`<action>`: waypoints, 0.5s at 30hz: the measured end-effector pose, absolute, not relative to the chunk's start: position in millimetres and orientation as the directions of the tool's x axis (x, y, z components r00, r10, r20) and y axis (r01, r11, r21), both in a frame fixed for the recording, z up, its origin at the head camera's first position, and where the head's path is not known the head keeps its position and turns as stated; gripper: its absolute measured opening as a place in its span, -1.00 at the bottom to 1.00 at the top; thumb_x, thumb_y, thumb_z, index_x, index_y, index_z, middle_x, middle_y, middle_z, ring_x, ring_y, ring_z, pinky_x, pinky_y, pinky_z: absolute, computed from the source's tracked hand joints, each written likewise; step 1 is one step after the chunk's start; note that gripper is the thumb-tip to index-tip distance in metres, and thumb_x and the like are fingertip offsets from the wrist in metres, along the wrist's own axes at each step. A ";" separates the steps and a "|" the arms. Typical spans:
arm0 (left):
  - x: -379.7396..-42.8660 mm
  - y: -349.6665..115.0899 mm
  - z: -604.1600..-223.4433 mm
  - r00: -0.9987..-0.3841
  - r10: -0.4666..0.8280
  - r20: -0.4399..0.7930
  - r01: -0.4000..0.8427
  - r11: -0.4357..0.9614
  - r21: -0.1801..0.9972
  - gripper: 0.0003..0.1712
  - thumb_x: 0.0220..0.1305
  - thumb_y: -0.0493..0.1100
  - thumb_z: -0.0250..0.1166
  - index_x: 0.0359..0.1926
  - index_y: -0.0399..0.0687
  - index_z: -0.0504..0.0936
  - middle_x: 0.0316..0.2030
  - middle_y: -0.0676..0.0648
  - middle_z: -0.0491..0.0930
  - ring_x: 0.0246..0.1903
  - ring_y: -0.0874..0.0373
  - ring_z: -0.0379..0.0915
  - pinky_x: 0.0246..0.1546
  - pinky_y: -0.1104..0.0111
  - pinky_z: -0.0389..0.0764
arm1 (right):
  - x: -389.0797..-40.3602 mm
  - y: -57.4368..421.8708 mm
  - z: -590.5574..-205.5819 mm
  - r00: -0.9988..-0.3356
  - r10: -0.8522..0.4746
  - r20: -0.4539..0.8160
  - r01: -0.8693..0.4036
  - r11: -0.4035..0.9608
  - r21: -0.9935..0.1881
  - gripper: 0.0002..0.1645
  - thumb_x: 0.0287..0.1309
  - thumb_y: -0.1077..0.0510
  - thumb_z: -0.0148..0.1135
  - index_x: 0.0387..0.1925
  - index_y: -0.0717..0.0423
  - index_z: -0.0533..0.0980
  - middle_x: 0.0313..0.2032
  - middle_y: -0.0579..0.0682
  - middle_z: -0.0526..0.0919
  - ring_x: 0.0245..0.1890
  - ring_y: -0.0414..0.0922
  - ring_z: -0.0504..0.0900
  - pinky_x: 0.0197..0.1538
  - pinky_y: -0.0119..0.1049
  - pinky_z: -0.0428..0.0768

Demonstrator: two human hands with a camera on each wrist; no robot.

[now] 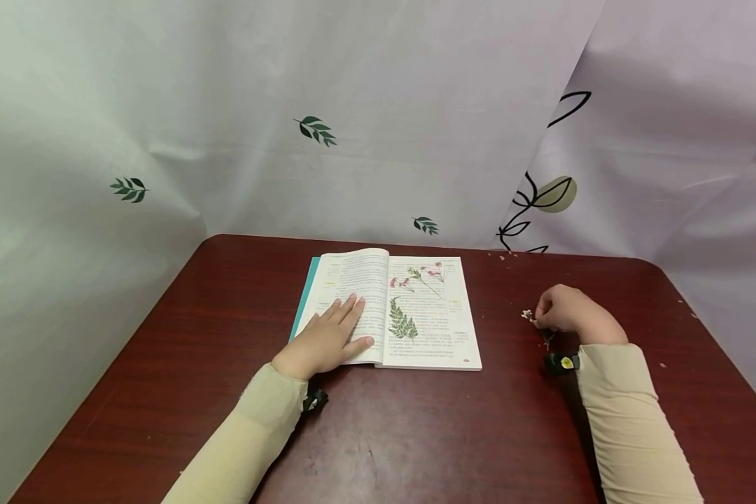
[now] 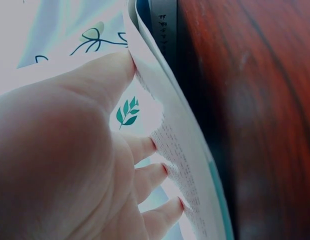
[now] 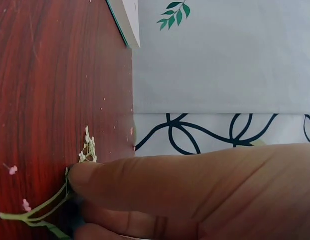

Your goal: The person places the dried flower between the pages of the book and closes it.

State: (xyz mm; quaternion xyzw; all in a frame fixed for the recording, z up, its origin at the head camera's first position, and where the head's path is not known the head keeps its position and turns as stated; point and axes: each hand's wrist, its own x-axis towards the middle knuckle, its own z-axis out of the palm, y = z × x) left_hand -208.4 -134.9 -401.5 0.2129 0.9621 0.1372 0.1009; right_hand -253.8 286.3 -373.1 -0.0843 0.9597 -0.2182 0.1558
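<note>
An open book [image 1: 431, 350] lies on the dark red table, its right page bearing pressed pink flowers [image 1: 437, 271] and a green fern leaf [image 1: 403, 322]. My left hand [image 1: 324, 339] rests on the left page with fingers straight and spread; in the left wrist view its fingertips touch the printed paper. To the right of the book, my right hand [image 1: 563, 309] pinches a small white flower sprig [image 1: 528, 316] between thumb and fingers. In the right wrist view the white blossoms [image 3: 88, 150] stick out past the thumb, and the forked green stem [image 3: 15, 216] trails below.
Tiny pink petals [image 3: 13, 170] are scattered on the table [image 1: 416, 434], near its back edge and around the right hand. A pale curtain [image 1: 365, 189] with leaf prints hangs behind the table. Dark wrist cameras [image 1: 561, 362] sit at both cuffs.
</note>
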 end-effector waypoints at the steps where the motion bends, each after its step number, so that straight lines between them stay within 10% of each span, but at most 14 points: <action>1: -208.3 -134.8 -401.3 -0.889 0.437 -0.136 0.382 0.872 0.307 -0.13 0.35 0.32 -0.07 0.47 -0.04 -0.06 0.46 -0.09 -0.14 0.42 -0.12 -0.25 0.26 -0.18 -0.01 | -253.8 286.4 -373.2 -0.937 -0.230 -0.264 -0.093 0.890 -0.446 -0.78 0.02 0.32 0.21 -0.68 0.15 0.46 -0.69 -0.09 0.42 -0.63 -0.15 0.39 -0.54 -0.27 0.37; 15: -208.7 -134.4 -401.2 -0.890 0.435 -0.137 0.379 0.873 0.306 -0.13 0.35 0.31 -0.07 0.47 -0.04 -0.07 0.46 -0.09 -0.13 0.42 -0.11 -0.25 0.25 -0.18 0.00 | -254.5 288.4 -374.3 -0.936 -0.260 -0.236 -0.136 0.888 -0.439 -0.75 0.04 0.35 0.09 -0.69 0.12 0.41 -0.70 -0.09 0.39 -0.64 -0.14 0.37 -0.50 -0.27 0.35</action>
